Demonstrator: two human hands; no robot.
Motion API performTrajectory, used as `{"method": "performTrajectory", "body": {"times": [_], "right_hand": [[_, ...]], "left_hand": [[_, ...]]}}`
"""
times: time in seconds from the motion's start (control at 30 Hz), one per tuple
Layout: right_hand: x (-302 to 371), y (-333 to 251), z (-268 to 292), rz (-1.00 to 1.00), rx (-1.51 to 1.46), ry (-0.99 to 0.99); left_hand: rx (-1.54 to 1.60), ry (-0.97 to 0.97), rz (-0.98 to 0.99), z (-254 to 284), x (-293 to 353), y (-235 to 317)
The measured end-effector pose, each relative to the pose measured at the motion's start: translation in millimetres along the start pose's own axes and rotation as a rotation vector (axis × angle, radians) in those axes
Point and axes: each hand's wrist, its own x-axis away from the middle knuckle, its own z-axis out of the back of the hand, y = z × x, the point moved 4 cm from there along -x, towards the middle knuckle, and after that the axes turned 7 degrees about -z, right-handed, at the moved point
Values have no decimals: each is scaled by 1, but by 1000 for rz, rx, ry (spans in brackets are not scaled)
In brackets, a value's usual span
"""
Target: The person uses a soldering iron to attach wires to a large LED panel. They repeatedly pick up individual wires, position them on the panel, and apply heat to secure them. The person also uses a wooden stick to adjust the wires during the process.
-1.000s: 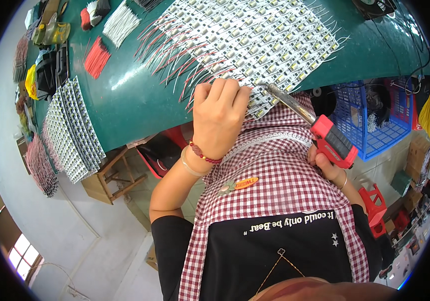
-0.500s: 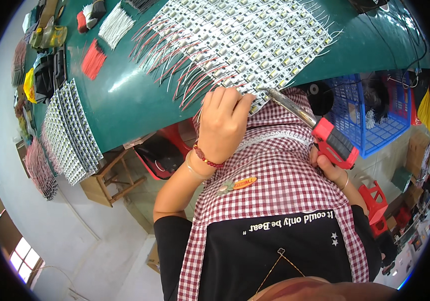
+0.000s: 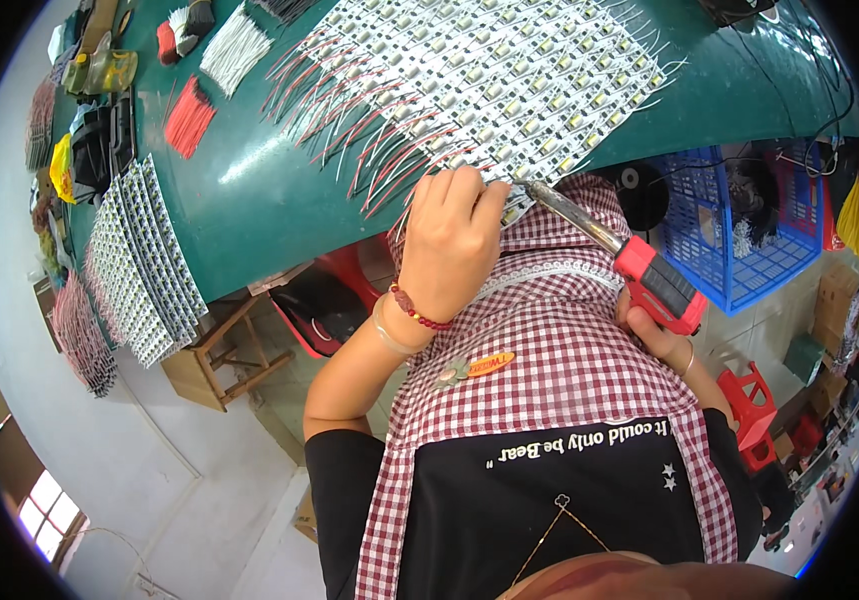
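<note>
Wires (image 3: 379, 165) fringe the LED panel's (image 3: 489, 90) left edge; rows at the worktop's (image 3: 249, 220) near edge apparently remain, left hand (image 3: 451, 235) bunched, its hold indeterminable, right hand (image 3: 656, 333) gripping the soldering iron (image 3: 639, 262).

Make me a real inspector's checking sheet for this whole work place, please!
Surface: green table, shiny.
Job's things: panel of little white circuit boards, with red and white wires along its left side; soldering iron, its tip at the panel's near corner.
Clutter: red wire bundle, white wire bundle and stacked board strips, all toward the left.
Left grip: fingers bent at the panel's edge; anything pinched is hidden.
Right grip: at the iron's handle, partly hidden.
Cables: black cables at the right.
Surroundings: blue crate, brown carton.
</note>
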Motion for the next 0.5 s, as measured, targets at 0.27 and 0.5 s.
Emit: {"method": "performTrajectory", "body": {"times": [0.27, 0.5], "right_hand": [[7, 9, 4, 37, 20, -23], [10, 8, 5, 39, -12, -5]], "left_hand": [[5, -15, 28, 3, -3, 3], [-103, -98, 23, 8, -5, 9]]}}
